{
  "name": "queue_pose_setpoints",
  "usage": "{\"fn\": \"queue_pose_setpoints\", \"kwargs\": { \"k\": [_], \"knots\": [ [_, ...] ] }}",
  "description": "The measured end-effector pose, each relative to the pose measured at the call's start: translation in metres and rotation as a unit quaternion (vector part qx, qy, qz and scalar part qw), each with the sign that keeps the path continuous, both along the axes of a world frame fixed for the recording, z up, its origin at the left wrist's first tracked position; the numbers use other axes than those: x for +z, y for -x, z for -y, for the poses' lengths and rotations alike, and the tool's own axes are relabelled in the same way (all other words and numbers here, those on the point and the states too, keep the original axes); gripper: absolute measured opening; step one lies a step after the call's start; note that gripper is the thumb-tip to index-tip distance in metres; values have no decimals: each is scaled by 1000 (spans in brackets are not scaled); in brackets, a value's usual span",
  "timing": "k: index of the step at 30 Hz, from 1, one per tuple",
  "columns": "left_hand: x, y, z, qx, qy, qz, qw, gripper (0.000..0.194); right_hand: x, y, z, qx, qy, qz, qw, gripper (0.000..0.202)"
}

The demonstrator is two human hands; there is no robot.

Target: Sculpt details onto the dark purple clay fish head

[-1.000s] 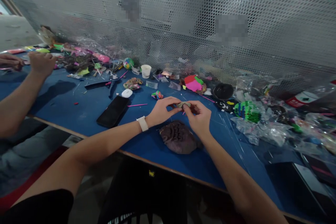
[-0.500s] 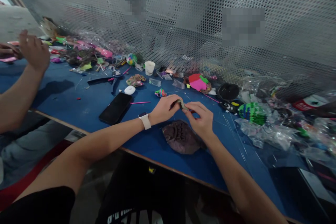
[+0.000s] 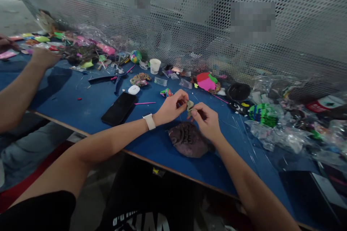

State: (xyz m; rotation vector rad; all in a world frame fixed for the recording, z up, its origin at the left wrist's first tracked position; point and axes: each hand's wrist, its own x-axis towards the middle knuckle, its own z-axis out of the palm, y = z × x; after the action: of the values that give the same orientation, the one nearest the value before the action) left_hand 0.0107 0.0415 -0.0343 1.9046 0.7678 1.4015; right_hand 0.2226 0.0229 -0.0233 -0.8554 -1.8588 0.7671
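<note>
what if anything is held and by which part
A small, grey-green, clay-like piece, pinched at opposite edges by the left hand and right hand.

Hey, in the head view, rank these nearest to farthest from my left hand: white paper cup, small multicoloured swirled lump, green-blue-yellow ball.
1. Small multicoloured swirled lump: just beyond your left hand.
2. White paper cup: farther back and leftward.
3. Green-blue-yellow ball: left of the cup, farthest back.

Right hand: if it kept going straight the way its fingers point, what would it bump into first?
The right hand has the small grey-green lump at its fingertips; just past that, the left hand looks first in line, though depth is unclear.
</note>
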Motion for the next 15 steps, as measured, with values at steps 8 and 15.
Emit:
{"fn": "queue_pose_setpoints", "kwargs": {
  "k": [8, 15],
  "knots": [
    [2, 3, 3, -67, -13, -50, 996, 31, -7, 0, -3, -60, -7, -42, 997, 56],
    [2, 2, 2, -41, -63, -80, 994, 40, -3, -2, -1, -95, -60, -24, 993, 42]
  ]
}}
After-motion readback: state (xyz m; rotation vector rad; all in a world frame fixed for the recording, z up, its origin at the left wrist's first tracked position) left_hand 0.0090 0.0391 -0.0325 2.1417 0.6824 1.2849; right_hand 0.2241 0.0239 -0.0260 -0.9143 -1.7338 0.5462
